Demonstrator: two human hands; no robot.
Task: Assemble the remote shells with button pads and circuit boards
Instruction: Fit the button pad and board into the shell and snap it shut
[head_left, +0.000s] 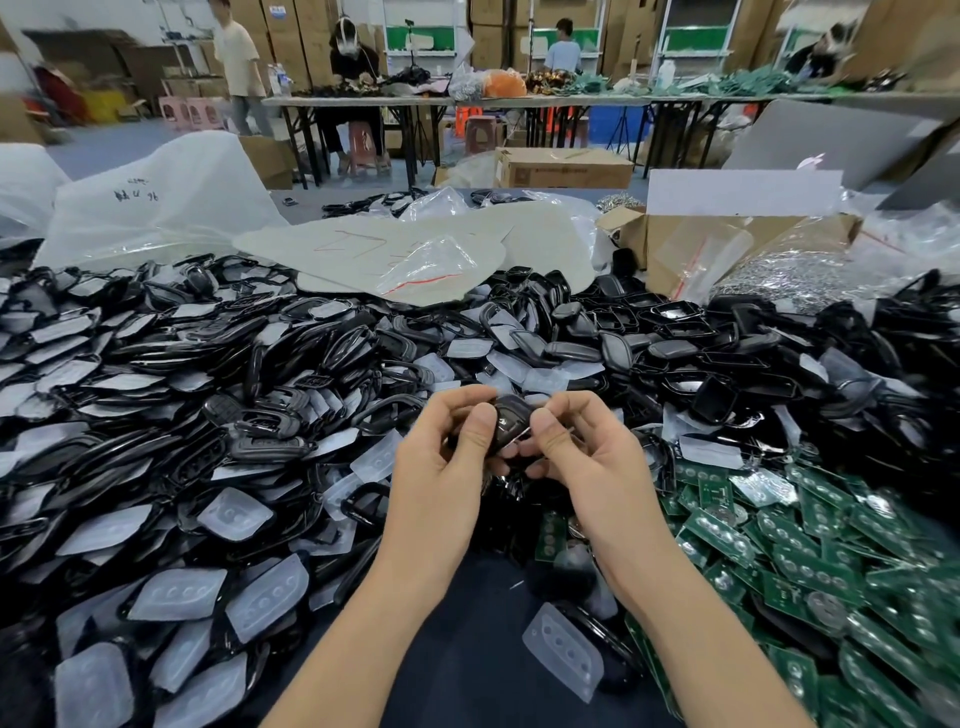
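Observation:
A glossy black remote shell is held between both hands above the table's middle. My left hand grips its left side, thumb pressed on top. My right hand grips its right side, thumb on the shell's edge. The fingers hide the shell's underside. Black shells with translucent button pads are heaped across the left and centre. Green circuit boards are piled at the right. One loose button pad lies near my right forearm.
Plastic bags and a grey sheet lie behind the heap. A cardboard box with bagged metal parts stands at the back right. A strip of dark tabletop shows between my forearms. People work at tables far behind.

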